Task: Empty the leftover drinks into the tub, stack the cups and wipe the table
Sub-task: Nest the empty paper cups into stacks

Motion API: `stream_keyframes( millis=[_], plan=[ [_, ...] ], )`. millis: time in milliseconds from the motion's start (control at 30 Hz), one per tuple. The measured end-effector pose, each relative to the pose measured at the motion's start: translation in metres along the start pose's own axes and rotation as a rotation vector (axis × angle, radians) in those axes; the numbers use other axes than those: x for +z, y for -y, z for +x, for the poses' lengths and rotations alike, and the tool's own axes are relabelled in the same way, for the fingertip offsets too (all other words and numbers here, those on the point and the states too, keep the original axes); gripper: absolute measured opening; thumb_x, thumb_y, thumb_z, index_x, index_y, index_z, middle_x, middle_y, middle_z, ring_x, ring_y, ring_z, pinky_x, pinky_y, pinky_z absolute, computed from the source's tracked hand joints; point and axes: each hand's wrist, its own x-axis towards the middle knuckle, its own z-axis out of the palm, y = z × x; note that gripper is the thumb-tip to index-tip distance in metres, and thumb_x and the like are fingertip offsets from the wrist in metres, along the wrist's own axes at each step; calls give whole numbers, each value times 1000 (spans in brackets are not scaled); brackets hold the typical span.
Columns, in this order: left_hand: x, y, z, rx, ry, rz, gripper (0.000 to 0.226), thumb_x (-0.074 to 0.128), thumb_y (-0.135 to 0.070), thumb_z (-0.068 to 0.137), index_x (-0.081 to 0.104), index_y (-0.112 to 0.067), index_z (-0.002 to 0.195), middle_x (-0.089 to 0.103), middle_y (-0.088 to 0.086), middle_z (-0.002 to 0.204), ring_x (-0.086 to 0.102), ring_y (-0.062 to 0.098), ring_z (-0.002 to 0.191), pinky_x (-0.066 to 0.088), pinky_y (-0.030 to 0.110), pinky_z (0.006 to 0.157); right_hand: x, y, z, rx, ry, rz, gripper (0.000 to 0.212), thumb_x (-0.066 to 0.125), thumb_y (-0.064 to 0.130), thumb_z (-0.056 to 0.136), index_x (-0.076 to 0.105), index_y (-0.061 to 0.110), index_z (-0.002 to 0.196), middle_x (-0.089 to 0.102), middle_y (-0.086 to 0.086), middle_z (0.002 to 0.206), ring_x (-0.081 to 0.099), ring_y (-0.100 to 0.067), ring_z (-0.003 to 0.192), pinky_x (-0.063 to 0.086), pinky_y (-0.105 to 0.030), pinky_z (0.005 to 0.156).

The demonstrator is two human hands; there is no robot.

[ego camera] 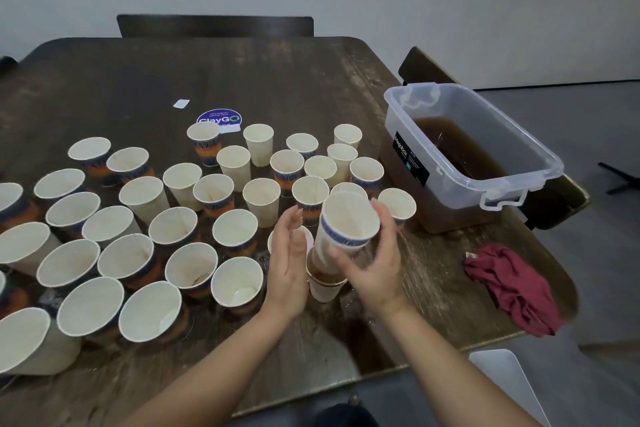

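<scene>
cups (237, 232): cream inside, blue-orange patterned bands
tub (519, 135): clear, black label, brown liquid
cloth (512, 288): dark red
desk (277, 80): dark brown wood
sticker (219, 118): purple

A short stack of paper cups (332, 253) stands tilted on the tabletop (138, 80), its white top cup with a blue band curled in the right hand's fingers (349, 262); the left hand's straight fingers (289, 229) lie flat just beside it. Many open white cups (145, 246), some with orange-blue print, crowd left of and beyond the fingers. Right of and beyond the fingers, a clear plastic tub (408, 135) holds brown liquid. A crumpled dark red cloth (509, 284) lies right of the fingers, near the tabletop's edge
</scene>
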Motion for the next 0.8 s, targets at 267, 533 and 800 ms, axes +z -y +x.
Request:
stream_keyframes(
  millis=[267,533,800],
  plan=[
    [-9,21,-3,-2,223,427,61,32,-49,95,33,-18,147,30,-11,150,22,8,144,10,13,113,-4,-56,-28,-120,254,-346,69,42,63,95,45,13,142,44,7,144,40,-13,135,35,-41,108],
    [-14,33,-1,217,302,1018,110,-19,-82,71,24,-20,151,18,-5,159,1,14,148,-21,32,112,-15,-63,-12,-86,47,-488,46,34,41,102,56,18,135,57,1,133,47,-19,118,31,-30,99],
    [-20,37,7,334,230,1000,89,41,-80,70,52,-16,130,46,1,140,21,19,139,7,59,114,-16,-75,12,-225,203,-764,16,79,9,70,70,14,82,69,-6,107,58,-35,75,51,-41,66]
  ],
)
